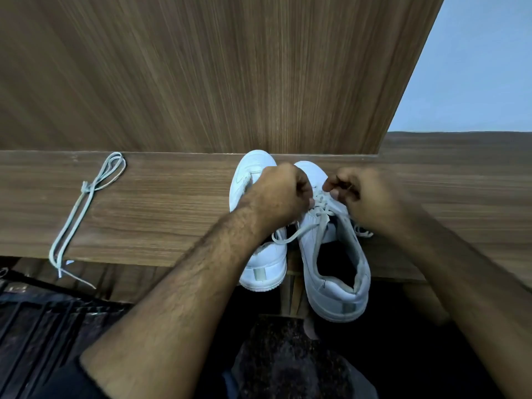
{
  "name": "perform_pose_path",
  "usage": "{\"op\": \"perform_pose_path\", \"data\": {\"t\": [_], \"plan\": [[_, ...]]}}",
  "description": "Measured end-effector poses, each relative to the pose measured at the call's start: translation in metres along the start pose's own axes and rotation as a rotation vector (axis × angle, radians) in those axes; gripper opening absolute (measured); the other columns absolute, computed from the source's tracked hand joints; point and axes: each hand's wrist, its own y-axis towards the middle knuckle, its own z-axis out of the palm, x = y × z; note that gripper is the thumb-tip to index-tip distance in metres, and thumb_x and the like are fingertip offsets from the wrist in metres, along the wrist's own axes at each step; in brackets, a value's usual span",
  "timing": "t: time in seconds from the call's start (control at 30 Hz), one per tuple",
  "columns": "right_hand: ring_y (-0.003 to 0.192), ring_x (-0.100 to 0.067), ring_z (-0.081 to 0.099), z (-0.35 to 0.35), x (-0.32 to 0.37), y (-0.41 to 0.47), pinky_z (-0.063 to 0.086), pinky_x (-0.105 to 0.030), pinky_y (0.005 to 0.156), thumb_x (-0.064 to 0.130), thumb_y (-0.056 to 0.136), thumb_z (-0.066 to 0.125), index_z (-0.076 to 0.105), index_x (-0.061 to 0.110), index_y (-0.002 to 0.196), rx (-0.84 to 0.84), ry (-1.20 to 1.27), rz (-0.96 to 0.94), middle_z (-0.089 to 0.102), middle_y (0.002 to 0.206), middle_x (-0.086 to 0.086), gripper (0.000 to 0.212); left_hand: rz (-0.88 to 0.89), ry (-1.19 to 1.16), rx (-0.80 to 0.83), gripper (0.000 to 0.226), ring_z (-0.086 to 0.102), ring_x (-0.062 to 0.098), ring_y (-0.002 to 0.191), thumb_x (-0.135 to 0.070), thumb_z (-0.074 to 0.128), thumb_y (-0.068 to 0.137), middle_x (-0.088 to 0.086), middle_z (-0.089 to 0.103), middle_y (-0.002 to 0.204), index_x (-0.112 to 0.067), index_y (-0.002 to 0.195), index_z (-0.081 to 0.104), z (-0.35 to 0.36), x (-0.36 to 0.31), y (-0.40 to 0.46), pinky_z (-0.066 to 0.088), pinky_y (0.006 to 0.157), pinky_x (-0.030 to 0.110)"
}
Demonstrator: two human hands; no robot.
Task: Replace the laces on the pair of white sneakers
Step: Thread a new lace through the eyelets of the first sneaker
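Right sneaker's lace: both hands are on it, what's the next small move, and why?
Probably draw the lace out of the next eyelet of the right sneaker. Left hand and right hand pinch it mid-tongue, the ends hang loose.

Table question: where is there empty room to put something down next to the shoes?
The widest bare stretch of table lies between the loose lace on the left and the left sneaker. A smaller bare patch lies past the right hand. It is crowded around the right sneaker, where the left hand works too.
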Motion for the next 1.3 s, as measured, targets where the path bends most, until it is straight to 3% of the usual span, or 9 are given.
{"op": "perform_pose_path", "data": {"t": [0.1, 0.23, 0.4, 0.53, 0.7, 0.87, 1.0, 1.13, 1.3], "plan": [[0.080, -0.010, 0.063, 0.005, 0.000, 0.003, 0.055, -0.037, 0.077, 0.022, 0.093, 0.066, 0.070, 0.032, 0.099, 0.034, -0.087, -0.047, 0.070, 0.089, 0.010, 0.012, 0.028, 0.063, -0.021, 0.010, 0.067, 0.017, 0.082, -0.012, 0.066, 0.087, -0.001, 0.070, 0.086, -0.019, 0.085, 0.072, 0.008, -0.003, 0.002, 0.059, 0.077, 0.037], [0.086, -0.010, 0.063, 0.001, -0.001, 0.003, 0.052, -0.036, 0.074, 0.026, 0.091, 0.068, 0.072, 0.031, 0.099, 0.024, -0.156, -0.160, 0.070, 0.093, 0.014, 0.010, 0.059, 0.120, -0.035, 0.017, 0.067, 0.016, 0.080, -0.009, 0.065, 0.085, -0.008, 0.067, 0.079, -0.024, 0.079, 0.069, 0.009, 0.002, 0.007, 0.059, 0.077, 0.038], [0.080, -0.007, 0.050, 0.000, 0.001, 0.002, 0.037, -0.032, 0.063, 0.030, 0.094, 0.061, 0.067, 0.029, 0.097, 0.028, -0.325, -0.266, 0.055, 0.087, 0.018, 0.007, 0.130, 0.292, -0.020, 0.011, 0.064, 0.023, 0.085, -0.014, 0.060, 0.089, -0.002, 0.066, 0.088, -0.023, 0.086, 0.065, 0.012, 0.002, 0.008, 0.043, 0.061, 0.031], [0.083, -0.020, 0.058, 0.001, 0.002, 0.003, 0.032, -0.032, 0.063, 0.027, 0.094, 0.058, 0.055, 0.023, 0.095, 0.043, -0.365, -0.300, 0.058, 0.089, 0.010, 0.006, 0.249, 0.346, 0.006, 0.012, 0.060, 0.026, 0.091, -0.016, 0.056, 0.092, 0.002, 0.062, 0.093, -0.021, 0.088, 0.046, 0.012, 0.005, 0.005, 0.041, 0.066, 0.035], [0.081, -0.024, 0.057, 0.001, 0.005, 0.000, 0.031, -0.033, 0.065, 0.020, 0.093, 0.054, 0.049, 0.017, 0.094, 0.044, -0.353, -0.331, 0.058, 0.091, 0.001, 0.006, 0.315, 0.431, -0.024, 0.018, 0.062, 0.032, 0.096, -0.020, 0.049, 0.095, 0.006, 0.062, 0.105, -0.017, 0.113, 0.047, 0.015, 0.001, 0.001, 0.033, 0.067, 0.035], [0.081, -0.025, 0.056, -0.002, 0.011, -0.005, 0.034, -0.034, 0.065, 0.031, 0.087, 0.038, 0.042, 0.022, 0.091, 0.059, -0.281, -0.307, 0.057, 0.091, 0.002, 0.011, 0.321, 0.519, -0.022, 0.028, 0.063, 0.032, 0.097, -0.026, 0.049, 0.097, 0.007, 0.063, 0.109, -0.017, 0.123, 0.045, 0.014, -0.003, -0.002, 0.033, 0.067, 0.035], [0.083, -0.020, 0.054, -0.002, 0.007, -0.003, 0.035, -0.034, 0.068, 0.024, 0.096, 0.050, 0.051, 0.018, 0.094, 0.092, -0.280, -0.175, 0.059, 0.095, 0.002, 0.007, 0.264, 0.422, -0.005, 0.013, 0.062, 0.031, 0.092, -0.023, 0.050, 0.096, 0.006, 0.066, 0.099, -0.019, 0.108, 0.051, 0.010, -0.004, -0.003, 0.042, 0.068, 0.038], [0.076, -0.011, 0.064, -0.009, 0.004, -0.004, 0.052, -0.033, 0.070, 0.016, 0.096, 0.059, 0.059, 0.026, 0.090, 0.074, -0.106, -0.045, 0.068, 0.083, 0.010, 0.012, 0.161, 0.164, 0.000, 0.005, 0.065, 0.023, 0.083, -0.024, 0.062, 0.093, -0.001, 0.069, 0.086, -0.020, 0.090, 0.060, 0.003, -0.001, -0.003, 0.055, 0.078, 0.041], [0.068, -0.012, 0.069, -0.012, 0.000, -0.007, 0.057, -0.033, 0.066, 0.024, 0.093, 0.068, 0.069, 0.035, 0.094, 0.171, -0.089, -0.059, 0.071, 0.085, 0.014, 0.011, 0.183, 0.135, 0.087, 0.005, 0.065, 0.011, 0.084, -0.024, 0.070, 0.091, -0.007, 0.070, 0.086, -0.020, 0.092, 0.071, -0.002, -0.002, -0.009, 0.056, 0.080, 0.035]]}}
